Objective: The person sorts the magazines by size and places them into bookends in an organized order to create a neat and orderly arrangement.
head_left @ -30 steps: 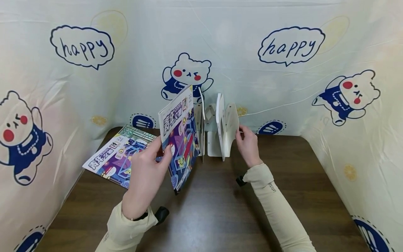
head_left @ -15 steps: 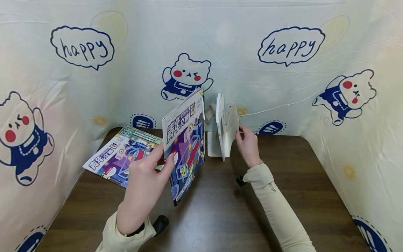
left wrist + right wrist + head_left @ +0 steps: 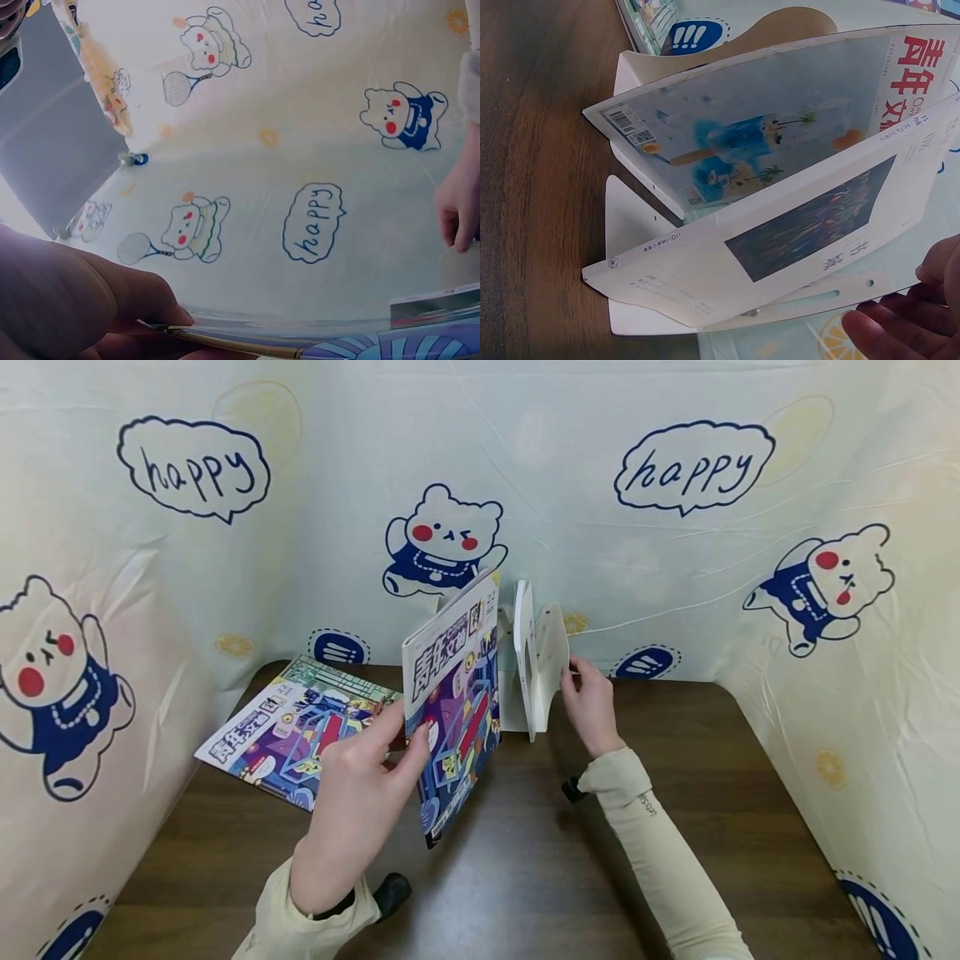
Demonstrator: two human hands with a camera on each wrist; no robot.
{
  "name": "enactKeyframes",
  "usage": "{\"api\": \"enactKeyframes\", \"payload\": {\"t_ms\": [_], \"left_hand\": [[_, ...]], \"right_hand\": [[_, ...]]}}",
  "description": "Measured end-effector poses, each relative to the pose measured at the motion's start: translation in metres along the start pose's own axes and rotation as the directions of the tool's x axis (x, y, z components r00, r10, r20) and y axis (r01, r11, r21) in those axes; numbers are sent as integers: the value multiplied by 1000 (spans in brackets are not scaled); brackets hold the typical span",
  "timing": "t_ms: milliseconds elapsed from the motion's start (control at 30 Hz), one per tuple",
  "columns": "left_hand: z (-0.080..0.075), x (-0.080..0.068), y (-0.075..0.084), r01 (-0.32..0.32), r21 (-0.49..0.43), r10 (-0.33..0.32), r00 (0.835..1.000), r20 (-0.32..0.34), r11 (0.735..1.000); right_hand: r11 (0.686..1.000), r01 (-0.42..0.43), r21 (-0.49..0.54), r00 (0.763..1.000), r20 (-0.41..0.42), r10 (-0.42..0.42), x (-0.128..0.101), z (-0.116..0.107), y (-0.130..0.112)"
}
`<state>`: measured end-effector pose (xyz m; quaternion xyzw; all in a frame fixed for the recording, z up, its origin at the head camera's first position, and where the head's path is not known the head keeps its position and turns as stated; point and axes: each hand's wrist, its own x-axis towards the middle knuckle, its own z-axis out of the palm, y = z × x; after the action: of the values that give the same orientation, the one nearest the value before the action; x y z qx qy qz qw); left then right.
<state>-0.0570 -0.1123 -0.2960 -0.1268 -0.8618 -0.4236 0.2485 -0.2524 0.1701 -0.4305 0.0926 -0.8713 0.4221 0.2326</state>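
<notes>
My left hand (image 3: 360, 810) pinches the near edge of a colourful magazine (image 3: 457, 718) between thumb and fingers. The magazine stands upright above the table and hides the left part of a white bookend (image 3: 553, 652). At the bookend's right panel, my right hand (image 3: 590, 706) grips the outer edge with thumb and fingertips. Between the panels, the right wrist view shows a magazine with an ice-lolly cover (image 3: 742, 142) and a white book (image 3: 697, 262), both leaning. In the left wrist view, the left thumb (image 3: 150, 292) presses on the held magazine's edge.
Magazines with the same cover (image 3: 300, 727) lie overlapped on the left of the dark wooden table (image 3: 525, 860), one with a green top edge. A printed cloth (image 3: 562, 527) with bears and "happy" bubbles encloses the table's back and sides.
My left hand has carried the magazine to the right and slightly nearer, so it now covers the bookend's left part. The right hand has stayed at the right panel.
</notes>
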Motion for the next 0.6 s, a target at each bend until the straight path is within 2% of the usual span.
{"api": "enactKeyframes", "payload": {"t_ms": [333, 600], "left_hand": [[16, 7, -2, 10, -48, -9, 1000, 27, 999], [27, 11, -7, 8, -36, -7, 1000, 27, 999]], "right_hand": [[1000, 9, 20, 1000, 5, -9, 0, 0, 1], [1000, 23, 14, 1000, 8, -23, -1, -1, 2]]}}
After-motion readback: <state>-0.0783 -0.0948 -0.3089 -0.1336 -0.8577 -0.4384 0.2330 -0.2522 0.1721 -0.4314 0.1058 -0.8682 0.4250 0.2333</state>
